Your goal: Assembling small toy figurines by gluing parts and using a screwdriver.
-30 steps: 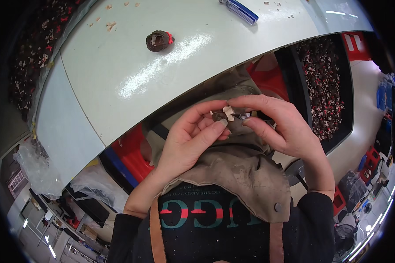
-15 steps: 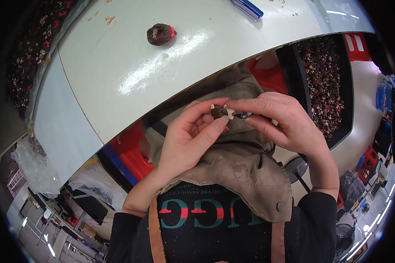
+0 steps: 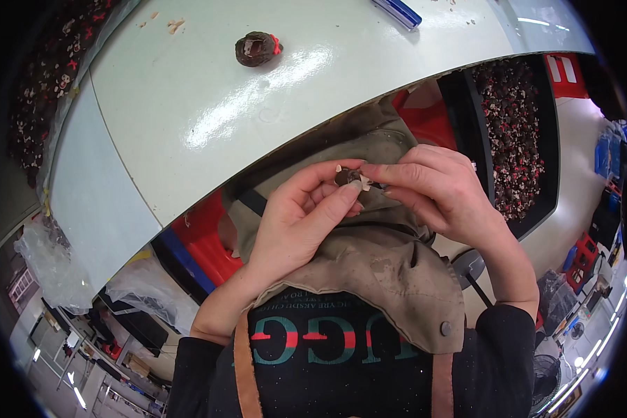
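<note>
My left hand [image 3: 296, 216] is closed around a small brown-and-cream figurine piece [image 3: 345, 176], pinching it between thumb and forefinger above my lap. Close against its right side, my right hand [image 3: 435, 184] pinches a thin dark-tipped tool [image 3: 376, 185]. Most of this tool is hidden by the fingers, so its kind does not show. On the white table ahead lies a dark brown, hollow hair-shaped piece [image 3: 253, 50] with a red bow on its right side.
A blue-and-white pen-shaped thing [image 3: 397, 12] and cream scraps [image 3: 175, 26] lie on the table [image 3: 188, 90]. Dark trays of small brown, cream and red pieces stand at far left [image 3: 59, 76] and right [image 3: 515, 132]. A brown apron [image 3: 369, 272] covers my lap.
The right hand has shifted slightly left, bringing its fingertips and the tool closer to the figurine piece. Less of the tool shows now. The left hand keeps its hold.
</note>
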Demonstrator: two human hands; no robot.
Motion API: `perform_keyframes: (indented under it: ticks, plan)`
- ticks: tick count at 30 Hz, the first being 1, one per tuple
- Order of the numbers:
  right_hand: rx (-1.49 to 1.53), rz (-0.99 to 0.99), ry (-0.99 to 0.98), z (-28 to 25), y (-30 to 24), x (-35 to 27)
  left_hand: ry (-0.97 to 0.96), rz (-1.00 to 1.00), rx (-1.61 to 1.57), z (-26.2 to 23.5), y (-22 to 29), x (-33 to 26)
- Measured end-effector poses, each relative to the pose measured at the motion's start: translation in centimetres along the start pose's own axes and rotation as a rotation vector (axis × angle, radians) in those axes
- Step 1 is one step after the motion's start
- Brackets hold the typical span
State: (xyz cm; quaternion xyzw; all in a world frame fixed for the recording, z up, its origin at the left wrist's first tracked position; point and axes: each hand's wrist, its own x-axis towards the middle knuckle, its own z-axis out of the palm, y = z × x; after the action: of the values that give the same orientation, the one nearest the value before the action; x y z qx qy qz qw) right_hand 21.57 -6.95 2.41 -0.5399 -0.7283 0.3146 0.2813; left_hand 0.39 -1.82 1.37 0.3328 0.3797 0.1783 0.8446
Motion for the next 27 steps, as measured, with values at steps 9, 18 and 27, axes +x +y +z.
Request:
perform_keyframes:
  ticks: [9,18,27]
  plan:
    - [-0.086,-0.037,0.049,0.9,0.0,-0.2,0.044,-0.009,-0.007,0.0,-0.4,-0.3]
    - [0.001,0.02,0.081,1.3,0.6,-0.2,0.04,0.019,-0.026,0.5,-0.5,0.0]
    - [0.213,0.265,0.374,-7.1,-2.7,4.0,-0.013,0.013,-0.063,0.3,1.1,0.2]
